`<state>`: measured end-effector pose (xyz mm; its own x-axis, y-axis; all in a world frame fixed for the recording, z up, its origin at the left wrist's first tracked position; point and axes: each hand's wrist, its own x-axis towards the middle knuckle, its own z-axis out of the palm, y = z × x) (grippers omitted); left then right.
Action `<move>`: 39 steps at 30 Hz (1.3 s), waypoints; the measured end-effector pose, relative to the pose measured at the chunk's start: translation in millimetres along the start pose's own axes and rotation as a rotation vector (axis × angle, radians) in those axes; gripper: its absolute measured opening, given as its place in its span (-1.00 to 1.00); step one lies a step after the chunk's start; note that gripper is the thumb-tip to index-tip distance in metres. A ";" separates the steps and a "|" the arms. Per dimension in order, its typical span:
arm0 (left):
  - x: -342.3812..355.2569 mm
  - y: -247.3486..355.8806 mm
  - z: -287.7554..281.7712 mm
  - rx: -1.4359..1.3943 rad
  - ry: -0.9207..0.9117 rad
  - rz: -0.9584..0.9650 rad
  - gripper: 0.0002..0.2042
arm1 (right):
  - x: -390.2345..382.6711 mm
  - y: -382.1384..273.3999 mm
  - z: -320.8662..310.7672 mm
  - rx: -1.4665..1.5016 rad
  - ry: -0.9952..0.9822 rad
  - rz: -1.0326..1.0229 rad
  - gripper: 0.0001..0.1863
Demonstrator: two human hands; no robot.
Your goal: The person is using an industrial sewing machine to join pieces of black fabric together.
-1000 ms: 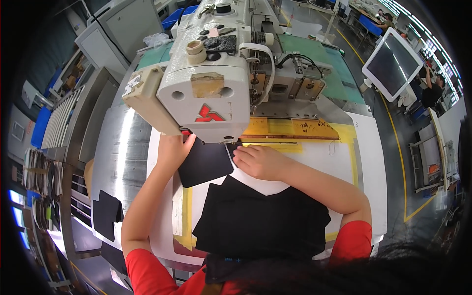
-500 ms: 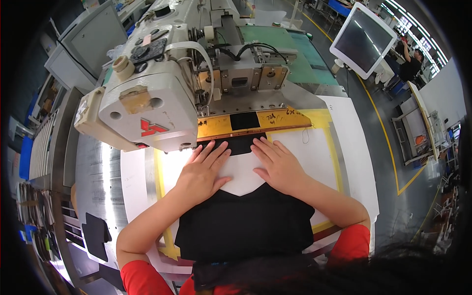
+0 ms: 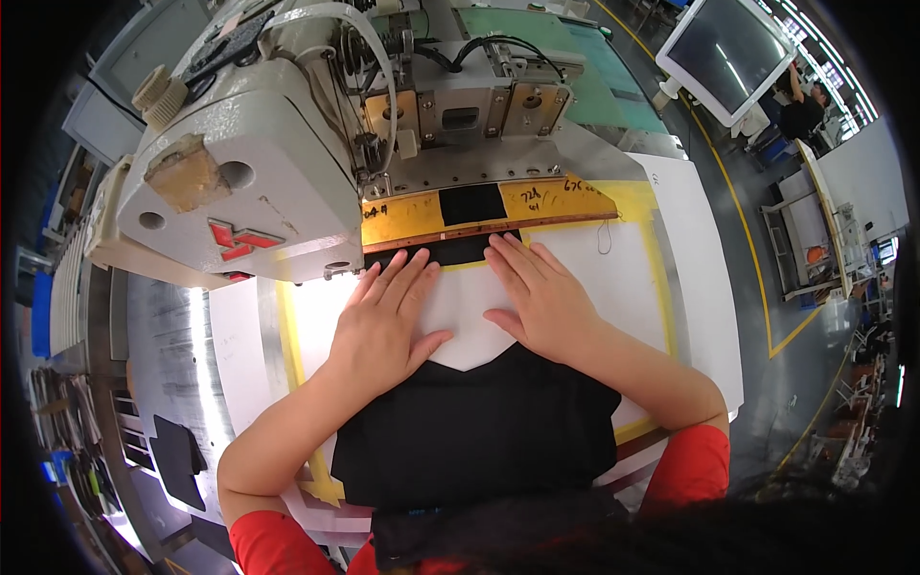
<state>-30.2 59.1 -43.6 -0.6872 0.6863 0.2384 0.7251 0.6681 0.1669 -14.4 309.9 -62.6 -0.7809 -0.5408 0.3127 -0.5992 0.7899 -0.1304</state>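
My left hand (image 3: 385,311) lies flat with fingers spread, its fingertips at a black fabric strip (image 3: 462,251). Mirroring it, my right hand (image 3: 544,305) is flat too, fingertips on the strip's right end. The strip's far edge runs beneath a yellow clamp plate (image 3: 402,226) with a dark reddish-brown front edge. Between my hands a white sheet (image 3: 465,321) shows. Nearer to me, a wide black fabric piece (image 3: 479,436) spreads over the sheet, with a V-shaped notch in its far edge. Neither hand grasps anything.
A large white sewing machine head (image 3: 225,192) stands at the left, close beyond my left hand. Yellow tape (image 3: 659,307) borders the white sheet. Small black fabric pieces (image 3: 175,465) lie on the metal table at left. A screen (image 3: 725,57) stands back right; another person (image 3: 803,113) is beyond.
The whole view has shifted, so the machine head looks larger and the clamp sits higher. My hands stay flat beside the clamp, their thumbs now a little farther from the notched fabric's tip.
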 end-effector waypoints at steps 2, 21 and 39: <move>6.4 -2.3 1.1 0.003 0.015 -0.026 -0.32 | 5.2 1.7 0.3 0.015 -0.001 0.015 -0.26; 7.5 -5.0 2.7 0.015 -0.008 -0.044 -0.30 | 2.4 4.0 -10.2 0.024 0.030 0.004 -0.38; 1.2 2.9 6.0 0.004 0.098 -0.027 -0.38 | 2.9 1.9 -10.1 -0.002 0.016 0.050 -0.35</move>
<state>-29.2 63.6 -48.6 -0.6990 0.6365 0.3259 0.7057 0.6877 0.1705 -16.0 312.8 -52.4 -0.8071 -0.4954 0.3212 -0.5587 0.8167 -0.1442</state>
